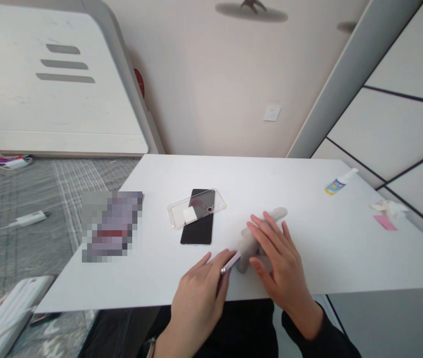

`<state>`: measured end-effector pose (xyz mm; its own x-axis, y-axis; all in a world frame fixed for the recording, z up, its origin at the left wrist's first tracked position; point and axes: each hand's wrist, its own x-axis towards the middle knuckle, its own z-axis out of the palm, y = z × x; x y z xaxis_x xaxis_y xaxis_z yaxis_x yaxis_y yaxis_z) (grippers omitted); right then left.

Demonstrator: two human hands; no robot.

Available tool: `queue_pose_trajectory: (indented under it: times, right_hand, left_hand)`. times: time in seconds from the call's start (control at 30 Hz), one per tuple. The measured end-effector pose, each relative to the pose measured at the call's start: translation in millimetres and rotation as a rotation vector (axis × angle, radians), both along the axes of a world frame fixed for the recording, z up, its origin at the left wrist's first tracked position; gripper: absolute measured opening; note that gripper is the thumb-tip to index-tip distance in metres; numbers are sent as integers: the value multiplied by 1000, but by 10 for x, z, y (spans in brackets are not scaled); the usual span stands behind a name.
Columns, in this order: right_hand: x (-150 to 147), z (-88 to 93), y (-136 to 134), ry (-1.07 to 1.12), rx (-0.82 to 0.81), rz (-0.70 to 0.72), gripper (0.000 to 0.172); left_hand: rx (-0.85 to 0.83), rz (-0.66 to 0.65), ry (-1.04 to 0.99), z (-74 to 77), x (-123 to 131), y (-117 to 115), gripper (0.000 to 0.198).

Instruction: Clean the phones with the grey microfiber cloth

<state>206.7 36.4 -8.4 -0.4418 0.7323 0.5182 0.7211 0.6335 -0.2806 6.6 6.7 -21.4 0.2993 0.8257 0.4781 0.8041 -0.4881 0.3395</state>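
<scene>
Head view: both bare hands are working at the near edge of a white, smooth-topped table (271, 181). Left hand (202, 286) has its fingers closed around a slim, flat, silvery-pink-edged device (230, 262), seen nearly edge-on (phone-like, but the face is turned away, so can't confirm). The device is tilted, its far end up against a rumpled, pale-grey, cloth-like piece (246, 248).

Right hand (280, 263) is palm-down over that grey piece, fingers extended and slightly parted, thumb out to the side. Can't tell if the fingertips press on it or just lie over it. The grey piece sits between the two hands, one end sticking out past the right fingertips.

Up and left of the hands: a black, glossy, rectangular phone (198, 232) flat on the table, with a clear plastic phone case (177, 211) lying crosswise over its upper part. A small white square (189, 215) shows at the case.

Left table edge: a purplish flat item (116, 223), pixelated, details unreadable. Far right: a small white bottle with a yellow-and-blue label (338, 184) on its side, then crumpled white tissue (390, 208) just beside a pink paper slip (385, 223).
</scene>
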Motion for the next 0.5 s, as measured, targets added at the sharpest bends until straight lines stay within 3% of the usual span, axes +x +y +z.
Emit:
queue_pose_trajectory:
  times: [0.07, 0.17, 0.33, 0.5]
  right_hand:
    - [-20, -16, -28, 18, -1, 16, 65]
    - [-54, -21, -83, -84, -8, 154, 80]
    - [-41, -2, -56, -9, 11, -41, 62]
    - [-70, 19, -36, -107, -38, 178, 80]
  left_hand:
    - [23, 3, 8, 20, 4, 4, 34]
    - [40, -14, 9, 32, 6, 4, 36]
    - [15, 4, 8, 7, 1, -3, 35]
    - [16, -16, -9, -3, -13, -4, 32]
